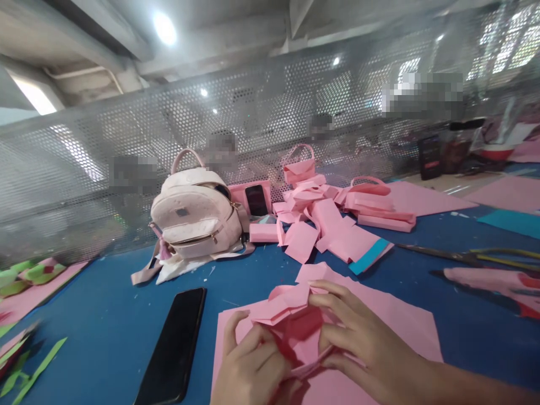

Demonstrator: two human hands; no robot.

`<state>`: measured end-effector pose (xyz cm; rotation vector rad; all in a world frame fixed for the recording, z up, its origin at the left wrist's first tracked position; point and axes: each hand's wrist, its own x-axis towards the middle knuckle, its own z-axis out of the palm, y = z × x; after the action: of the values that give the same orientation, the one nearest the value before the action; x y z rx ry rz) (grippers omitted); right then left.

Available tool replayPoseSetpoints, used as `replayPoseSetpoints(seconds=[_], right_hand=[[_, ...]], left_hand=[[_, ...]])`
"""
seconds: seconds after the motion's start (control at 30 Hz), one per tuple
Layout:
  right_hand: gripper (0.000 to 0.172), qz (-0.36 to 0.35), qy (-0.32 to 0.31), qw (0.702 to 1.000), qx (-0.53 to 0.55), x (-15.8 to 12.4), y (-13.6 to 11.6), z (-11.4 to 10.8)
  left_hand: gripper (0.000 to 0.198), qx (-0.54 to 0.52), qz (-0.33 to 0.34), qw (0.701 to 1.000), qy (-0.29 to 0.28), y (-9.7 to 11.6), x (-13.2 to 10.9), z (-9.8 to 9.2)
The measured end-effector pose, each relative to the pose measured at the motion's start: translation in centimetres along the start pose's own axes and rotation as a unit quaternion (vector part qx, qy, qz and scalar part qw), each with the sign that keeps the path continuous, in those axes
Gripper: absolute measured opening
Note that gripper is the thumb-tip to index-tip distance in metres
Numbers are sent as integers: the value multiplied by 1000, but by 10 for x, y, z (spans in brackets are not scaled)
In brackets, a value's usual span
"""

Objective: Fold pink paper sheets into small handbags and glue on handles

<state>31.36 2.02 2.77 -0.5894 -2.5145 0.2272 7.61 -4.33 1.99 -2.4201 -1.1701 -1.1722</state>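
Note:
Both my hands work a folded pink paper piece (295, 315) low in the middle of the view. My left hand (248, 365) is closed, pinching its left side with thumb up. My right hand (358, 337) curls its fingers over the right side and top edge of the same piece. The piece is crumpled into several folds and rests over a flat pink paper sheet (405, 315) on the blue table (105, 326).
A black phone (172, 349) lies left of my hands. Behind stand a pale pink backpack (194, 216), a second phone (256, 200) and a heap of folded pink paper bags (333, 219). Scissors (472, 256) lie at right. Green paper scraps (25, 365) sit far left. A perforated metal screen (105, 140) backs the table.

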Motion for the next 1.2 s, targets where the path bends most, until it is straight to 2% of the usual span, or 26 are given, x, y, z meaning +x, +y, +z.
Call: replayPoseSetpoints(seconds=[0.17,0.4,0.63,0.87,1.2], right_hand=[[10,11,-6,1000,-4,-2,4,1],[14,36,-8,999,23,-5,9,6],[10,21,-7,999,27,0,7,-4],[9,27,-21,999,42,0,13,-8],[9,56,-26,996,71,4,12,-9]], left_hand=[[8,-17,-17,1000,-5,-4,-5,4],[2,-13,-8,1000,-13,-7,-5,1],[18,9,-1,1000,-16,-5,-1,-1],[11,-4,-25,1000,-13,-8,-1,-3],[33,-43,-55,997,-27,-14,-5,-3]])
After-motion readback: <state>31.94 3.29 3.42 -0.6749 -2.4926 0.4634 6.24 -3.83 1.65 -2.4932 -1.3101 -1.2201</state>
